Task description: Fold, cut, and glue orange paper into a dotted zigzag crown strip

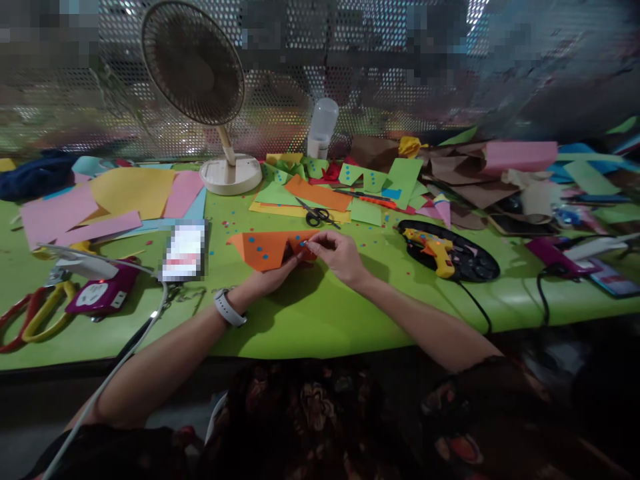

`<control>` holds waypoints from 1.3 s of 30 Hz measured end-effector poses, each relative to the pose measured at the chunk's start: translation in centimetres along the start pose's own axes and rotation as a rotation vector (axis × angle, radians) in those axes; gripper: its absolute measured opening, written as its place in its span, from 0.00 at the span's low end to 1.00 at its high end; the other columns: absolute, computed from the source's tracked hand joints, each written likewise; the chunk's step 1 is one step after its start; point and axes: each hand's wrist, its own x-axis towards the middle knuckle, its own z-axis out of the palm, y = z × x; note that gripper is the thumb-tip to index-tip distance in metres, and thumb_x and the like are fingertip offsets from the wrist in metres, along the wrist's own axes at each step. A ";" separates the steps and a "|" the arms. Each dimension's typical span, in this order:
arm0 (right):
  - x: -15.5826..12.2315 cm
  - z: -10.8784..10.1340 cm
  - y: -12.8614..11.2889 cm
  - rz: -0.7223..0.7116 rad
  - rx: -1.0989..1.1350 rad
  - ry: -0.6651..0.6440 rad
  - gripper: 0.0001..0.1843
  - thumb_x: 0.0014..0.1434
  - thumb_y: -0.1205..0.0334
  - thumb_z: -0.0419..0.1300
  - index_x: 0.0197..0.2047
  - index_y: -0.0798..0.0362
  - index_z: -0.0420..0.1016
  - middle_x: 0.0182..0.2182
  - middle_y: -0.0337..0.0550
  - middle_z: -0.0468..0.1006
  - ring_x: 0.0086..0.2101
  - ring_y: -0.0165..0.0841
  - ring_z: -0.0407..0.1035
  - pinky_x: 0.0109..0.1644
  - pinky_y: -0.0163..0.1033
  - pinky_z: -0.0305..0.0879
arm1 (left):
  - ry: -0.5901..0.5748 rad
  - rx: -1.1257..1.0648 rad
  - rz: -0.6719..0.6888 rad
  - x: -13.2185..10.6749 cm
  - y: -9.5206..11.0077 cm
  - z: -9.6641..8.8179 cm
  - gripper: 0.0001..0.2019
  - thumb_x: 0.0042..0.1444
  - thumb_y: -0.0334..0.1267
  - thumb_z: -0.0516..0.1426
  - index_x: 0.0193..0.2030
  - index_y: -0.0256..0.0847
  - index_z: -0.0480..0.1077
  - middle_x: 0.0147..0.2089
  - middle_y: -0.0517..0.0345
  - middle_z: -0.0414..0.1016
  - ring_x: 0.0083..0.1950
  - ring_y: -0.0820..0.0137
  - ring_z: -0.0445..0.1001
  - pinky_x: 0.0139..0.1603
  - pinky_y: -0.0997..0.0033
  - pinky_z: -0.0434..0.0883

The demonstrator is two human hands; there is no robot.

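An orange paper cutout (263,251) with blue dots is held just above the green tabletop in front of me. My left hand (281,272) supports it from below, fingers under its right part. My right hand (341,257) is closed in a pinch at the cutout's right end, thumb and forefinger close to a blue dot. Whatever sits between those fingertips is too small to make out. Beyond the cutout lie black scissors (318,215). To the right, a yellow glue gun (436,250) rests on a black tray (483,265).
Green dotted cutouts (361,176) and paper scraps cover the back. A fan (231,175) stands behind. At left are coloured sheets (131,192), a phone (185,250), a purple power socket (103,290) and large red-and-yellow-handled pliers (47,310). A cable (163,303) runs past my left arm.
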 end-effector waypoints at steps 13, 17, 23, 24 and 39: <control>0.0 0.0 0.0 -0.009 -0.018 0.000 0.12 0.53 0.53 0.67 0.32 0.53 0.76 0.28 0.41 0.78 0.29 0.30 0.69 0.35 0.39 0.68 | -0.046 -0.103 -0.061 0.0 -0.3 0.1 0.16 0.59 0.49 0.58 0.46 0.38 0.73 0.46 0.45 0.78 0.49 0.57 0.77 0.54 0.53 0.74; 0.0 0.0 0.2 -0.023 -0.014 0.006 0.11 0.53 0.54 0.67 0.32 0.53 0.77 0.28 0.41 0.78 0.29 0.30 0.70 0.35 0.38 0.69 | -0.050 -0.153 -0.095 0.0 0.1 0.2 0.18 0.58 0.49 0.58 0.47 0.38 0.73 0.47 0.45 0.78 0.49 0.58 0.77 0.56 0.54 0.73; 0.1 0.1 0.4 -0.017 -0.003 0.012 0.10 0.53 0.54 0.67 0.32 0.53 0.77 0.28 0.41 0.79 0.29 0.30 0.70 0.36 0.39 0.69 | 0.014 -0.107 -0.075 -0.1 0.8 0.2 0.13 0.56 0.47 0.59 0.41 0.39 0.74 0.39 0.47 0.78 0.42 0.59 0.77 0.49 0.56 0.75; 0.1 0.1 0.4 -0.015 -0.003 0.016 0.10 0.53 0.54 0.67 0.32 0.52 0.76 0.28 0.41 0.79 0.29 0.30 0.70 0.36 0.39 0.69 | 0.013 -0.119 -0.078 -0.1 0.8 0.2 0.14 0.56 0.47 0.60 0.41 0.39 0.74 0.40 0.47 0.78 0.43 0.59 0.77 0.49 0.56 0.75; 0.0 0.2 0.3 -0.032 -0.032 0.043 0.09 0.54 0.56 0.67 0.32 0.53 0.77 0.28 0.41 0.79 0.29 0.31 0.70 0.36 0.40 0.69 | 0.041 -0.166 -0.073 -0.1 1.3 0.3 0.13 0.53 0.46 0.61 0.39 0.39 0.75 0.39 0.47 0.78 0.43 0.58 0.76 0.49 0.57 0.74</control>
